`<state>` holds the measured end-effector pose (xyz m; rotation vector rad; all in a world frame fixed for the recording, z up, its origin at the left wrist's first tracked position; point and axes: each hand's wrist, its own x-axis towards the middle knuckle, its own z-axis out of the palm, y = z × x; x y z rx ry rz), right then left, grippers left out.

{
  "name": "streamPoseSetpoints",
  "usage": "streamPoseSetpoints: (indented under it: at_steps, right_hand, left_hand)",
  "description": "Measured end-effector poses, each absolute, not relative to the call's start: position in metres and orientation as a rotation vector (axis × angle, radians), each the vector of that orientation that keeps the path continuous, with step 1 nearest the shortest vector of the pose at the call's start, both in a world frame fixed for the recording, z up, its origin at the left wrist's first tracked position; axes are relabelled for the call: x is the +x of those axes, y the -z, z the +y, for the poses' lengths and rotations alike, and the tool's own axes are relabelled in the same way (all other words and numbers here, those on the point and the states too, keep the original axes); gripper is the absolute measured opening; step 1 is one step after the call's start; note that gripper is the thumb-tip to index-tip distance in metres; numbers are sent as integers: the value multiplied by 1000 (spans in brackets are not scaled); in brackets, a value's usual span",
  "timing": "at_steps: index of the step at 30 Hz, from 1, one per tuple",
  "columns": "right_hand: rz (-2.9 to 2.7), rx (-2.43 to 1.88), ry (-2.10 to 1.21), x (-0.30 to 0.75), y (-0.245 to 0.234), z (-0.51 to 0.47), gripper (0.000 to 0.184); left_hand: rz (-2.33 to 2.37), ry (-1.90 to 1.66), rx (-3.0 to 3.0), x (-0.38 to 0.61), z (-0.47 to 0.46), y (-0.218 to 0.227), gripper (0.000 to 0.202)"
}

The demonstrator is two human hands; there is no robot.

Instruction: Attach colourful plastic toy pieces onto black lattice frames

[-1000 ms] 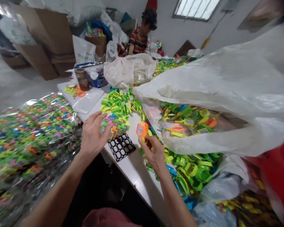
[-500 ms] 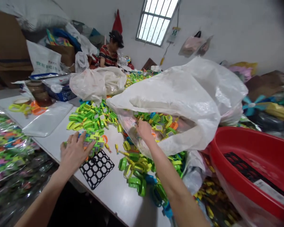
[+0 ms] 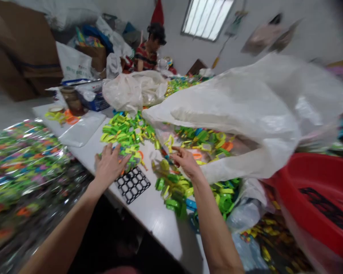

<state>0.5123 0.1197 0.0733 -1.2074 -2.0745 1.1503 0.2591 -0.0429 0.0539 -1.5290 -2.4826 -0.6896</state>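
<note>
My left hand (image 3: 110,167) lies with fingers spread over a small cluster of green and yellow plastic toy pieces (image 3: 131,155), at the far end of a black plastic grid (image 3: 133,185). My right hand (image 3: 186,161) is at the near-left edge of the white plastic bag (image 3: 231,101), fingers pinched at a yellow plastic toy piece (image 3: 169,142); motion blurs the exact grip. Inside the bag's wide mouth lie more green, yellow, orange and blue pieces (image 3: 207,144). A loose heap of green pieces (image 3: 128,127) sits beyond my left hand.
A red basin (image 3: 308,171) stands at the right. Clear film covers many colourful pieces (image 3: 31,160) at the left. A flat clear bag (image 3: 82,128), a brown jar (image 3: 71,101) and a blue basket (image 3: 95,102) are on the table's left. Another person (image 3: 147,53) sits at the back.
My right hand has drawn back from the pieces in the bag to its near-left edge, with a yellow piece at its fingertips. My left hand stays on the cluster. The view has swung left.
</note>
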Motion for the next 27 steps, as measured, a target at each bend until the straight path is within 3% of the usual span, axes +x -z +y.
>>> streamPoseSetpoints:
  at_steps: [2,6,12,20,27]
  right_hand:
    - [-1964,-998,-1371,496,-59,78,45]
    - [-1952,-841,-1659,458,-22,2,27]
    - [-1829,-823,-1766,427,3,-13,27]
    - [-2015,-858,-1597,402,23,-24,15]
    - [-2558,-799,-1130,393,14,-23,14]
  left_hand:
    - [-2495,692,-1441,263,-46,-61,56]
    - [-2537,554,-1565,269,-49,-64,48]
    - [-2584,475,-1584,272,-47,-60,49]
    - [-2592,468,-1575,273,-45,-61,49]
    - [-2510,737,-1619,264,-59,-62,49]
